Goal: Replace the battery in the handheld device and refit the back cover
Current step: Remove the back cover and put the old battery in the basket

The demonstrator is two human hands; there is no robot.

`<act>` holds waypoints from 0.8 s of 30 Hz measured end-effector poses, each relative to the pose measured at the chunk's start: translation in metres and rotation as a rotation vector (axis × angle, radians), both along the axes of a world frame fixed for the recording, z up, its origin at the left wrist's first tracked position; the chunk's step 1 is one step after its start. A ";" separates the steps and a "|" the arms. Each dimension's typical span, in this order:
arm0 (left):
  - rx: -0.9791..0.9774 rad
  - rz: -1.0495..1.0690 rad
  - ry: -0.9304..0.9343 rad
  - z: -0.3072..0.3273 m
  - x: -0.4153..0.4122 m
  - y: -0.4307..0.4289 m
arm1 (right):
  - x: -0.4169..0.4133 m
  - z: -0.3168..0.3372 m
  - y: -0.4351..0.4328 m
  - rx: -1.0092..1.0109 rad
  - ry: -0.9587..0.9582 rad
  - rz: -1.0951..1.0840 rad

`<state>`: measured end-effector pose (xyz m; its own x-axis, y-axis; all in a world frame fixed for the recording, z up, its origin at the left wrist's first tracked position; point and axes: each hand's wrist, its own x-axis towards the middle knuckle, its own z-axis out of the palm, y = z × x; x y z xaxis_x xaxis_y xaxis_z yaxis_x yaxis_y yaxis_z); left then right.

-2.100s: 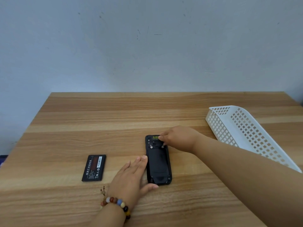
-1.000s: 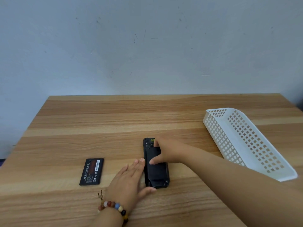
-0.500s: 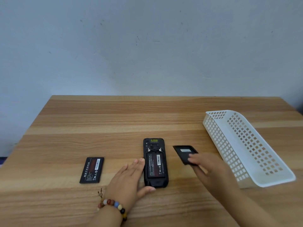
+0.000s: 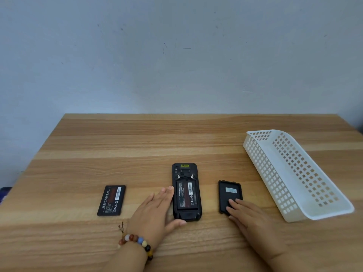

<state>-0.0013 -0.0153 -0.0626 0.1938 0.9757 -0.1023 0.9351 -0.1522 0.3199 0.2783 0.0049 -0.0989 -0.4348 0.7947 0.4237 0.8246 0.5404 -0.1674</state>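
The black handheld device (image 4: 186, 169) lies face down in the middle of the wooden table (image 4: 176, 138), its back uncovered with a battery (image 4: 186, 195) seated in the bay. My left hand (image 4: 155, 211) lies flat against the device's left side, thumb at its near end. The black back cover (image 4: 229, 191) lies inside-up on the table just right of the device. My right hand (image 4: 245, 213) rests its fingertips on the cover's near end. A second black battery (image 4: 112, 200) lies loose on the table to the left.
A white perforated plastic basket (image 4: 294, 173) sits tilted at the right of the table. A pale wall stands behind the table's far edge. A bead bracelet (image 4: 135, 242) is on my left wrist.
My right hand lifted the back cover off the device, carried it to the right and laid it on the table. The battery in the bay is now exposed. My left hand stayed put.
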 end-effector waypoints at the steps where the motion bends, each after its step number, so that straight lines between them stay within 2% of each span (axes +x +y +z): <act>1: -0.005 0.001 -0.002 0.000 0.000 0.000 | 0.001 -0.001 0.001 -0.015 0.000 0.000; 12: 0.004 0.022 -0.020 0.001 0.001 -0.001 | 0.019 0.005 0.005 -0.139 -0.041 0.017; 21: 0.018 0.014 -0.012 0.001 0.001 -0.001 | 0.009 0.044 -0.001 -0.373 -0.045 -0.007; 24: 0.044 0.014 -0.034 0.001 0.001 -0.001 | -0.020 0.059 0.001 -0.363 -0.228 -0.021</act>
<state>-0.0002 -0.0164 -0.0613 0.1824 0.9818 -0.0530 0.9260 -0.1535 0.3450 0.2583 0.0061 -0.0400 -0.4670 0.8842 0.0097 0.8727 0.4627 -0.1560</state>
